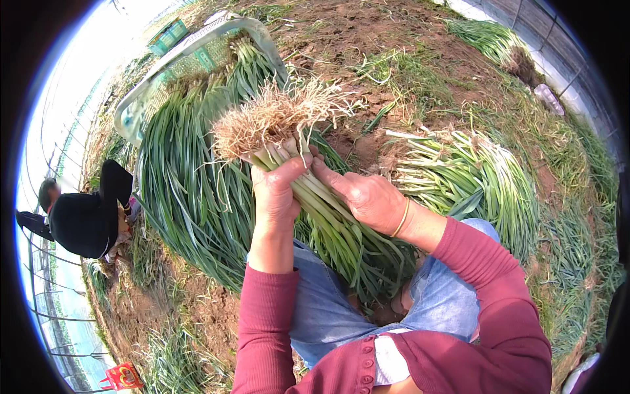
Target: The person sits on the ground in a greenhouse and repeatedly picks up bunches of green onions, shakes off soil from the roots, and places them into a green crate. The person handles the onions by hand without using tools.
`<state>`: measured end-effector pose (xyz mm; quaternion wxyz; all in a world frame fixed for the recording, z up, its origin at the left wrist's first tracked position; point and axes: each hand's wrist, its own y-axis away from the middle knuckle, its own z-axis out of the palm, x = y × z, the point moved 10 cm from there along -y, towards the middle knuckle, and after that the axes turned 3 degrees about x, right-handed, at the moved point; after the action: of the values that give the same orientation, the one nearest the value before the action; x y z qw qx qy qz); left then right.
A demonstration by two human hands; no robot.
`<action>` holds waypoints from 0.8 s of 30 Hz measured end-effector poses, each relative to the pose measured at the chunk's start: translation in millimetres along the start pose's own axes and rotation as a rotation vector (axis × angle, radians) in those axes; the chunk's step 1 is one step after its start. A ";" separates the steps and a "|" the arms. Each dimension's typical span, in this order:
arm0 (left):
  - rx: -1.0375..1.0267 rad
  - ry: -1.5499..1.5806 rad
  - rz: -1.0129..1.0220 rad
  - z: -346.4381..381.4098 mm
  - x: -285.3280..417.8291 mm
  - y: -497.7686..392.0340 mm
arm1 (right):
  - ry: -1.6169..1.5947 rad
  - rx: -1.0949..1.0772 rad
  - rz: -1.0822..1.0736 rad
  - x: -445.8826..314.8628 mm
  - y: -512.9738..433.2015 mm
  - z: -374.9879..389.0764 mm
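Note:
My left hand is closed around a bunch of green leek-like stalks, just below their roots. The pale, dry root mass fans out above that fist, pointing away from me. From the right, my right hand reaches across the same bunch, its fingertips at the stalks beside my left thumb. Its other fingers are curled and partly hidden. Green leaves hang down between my knees. Beyond my left hand, many similar plants lie with their root ends in a pale plastic crate, leaves spilling out towards me.
To the right lies a pile of paler stalks. Another rooted bundle and a clear plastic container lie farther off. A person in black bends at the left. A green crate stands behind; a red packet is at lower left.

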<state>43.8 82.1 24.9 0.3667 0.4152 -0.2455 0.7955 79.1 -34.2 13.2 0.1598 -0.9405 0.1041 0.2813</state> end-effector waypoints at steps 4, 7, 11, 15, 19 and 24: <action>0.059 -0.059 0.029 0.8 -5.2 -2.7 | -0.061 0.468 -0.104 0.0 -0.6 -45.0; 0.065 0.006 0.028 10.6 -15.7 2.1 | -0.819 0.062 0.182 26.7 -15.6 9.4; -0.095 -0.128 0.040 33.1 -20.6 12.7 | -0.799 -0.142 0.307 28.5 -4.5 30.3; -0.379 -0.122 -0.031 51.2 -22.9 28.4 | -0.881 -0.203 0.197 17.5 10.2 36.1; -0.167 -0.075 -0.099 20.5 -20.5 30.0 | -1.462 -0.259 0.235 44.4 38.2 81.8; 0.040 -0.064 0.030 -24.1 15.2 13.7 | -0.897 -0.415 0.930 154.5 184.3 217.4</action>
<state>15.6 96.2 23.6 0.3383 0.4438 -0.2473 0.7921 45.4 -143.4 -290.1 -0.1339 -0.6015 0.3654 0.6977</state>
